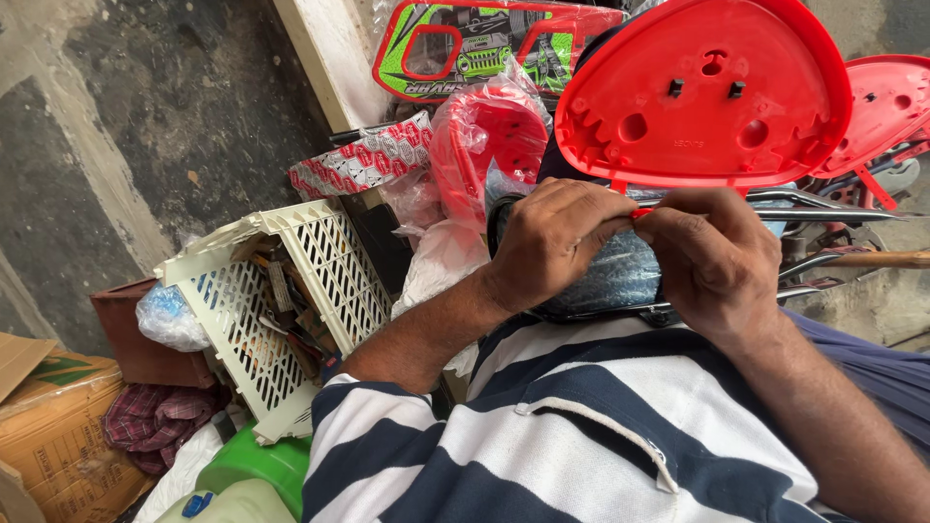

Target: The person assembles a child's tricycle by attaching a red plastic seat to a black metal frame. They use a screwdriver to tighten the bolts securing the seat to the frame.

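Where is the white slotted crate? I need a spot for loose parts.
In the head view, the white slotted crate sits tilted at left, beside the left hand.

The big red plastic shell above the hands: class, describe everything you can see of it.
The red plastic shell is a rounded, roughly triangular moulded piece seen from its hollow underside, with a raised rim, round holes, two small dark slots and toothed notches at its left edge. It stands tilted just above both hands; whether they touch it is unclear.

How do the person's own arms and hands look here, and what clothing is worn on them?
Both forearms are bare, with no sleeve reaching them. The left hand and the right hand wear no gloves, and no ring or watch shows. The shirt has broad navy and white stripes with a chest pocket.
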